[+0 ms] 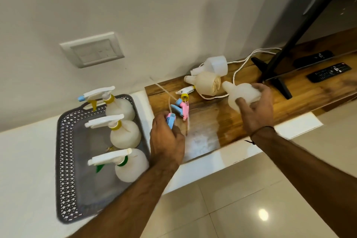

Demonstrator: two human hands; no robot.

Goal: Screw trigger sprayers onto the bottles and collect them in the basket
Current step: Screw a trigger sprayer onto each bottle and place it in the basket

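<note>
My left hand [167,139] is closed around a pink and blue trigger sprayer [171,120] just above the wooden counter. A second pink and blue sprayer [181,109] and a white one with a yellow collar [185,92] lie beyond it. My right hand [255,106] grips an uncapped white bottle [241,92], tilted with its neck to the left. Two more open bottles, one clear white [216,64] and one yellowish [207,85], lie on their sides at the wall. The grey basket [63,160] at left holds three bottles [125,134] with sprayers fitted.
A black monitor stand [274,71] rises at the right, with two remote controls [328,72] behind it. A white cable [239,63] loops across the wooden counter [218,118] near the bottles. A wall switch plate [92,50] sits above the basket. Tiled floor lies below the counter edge.
</note>
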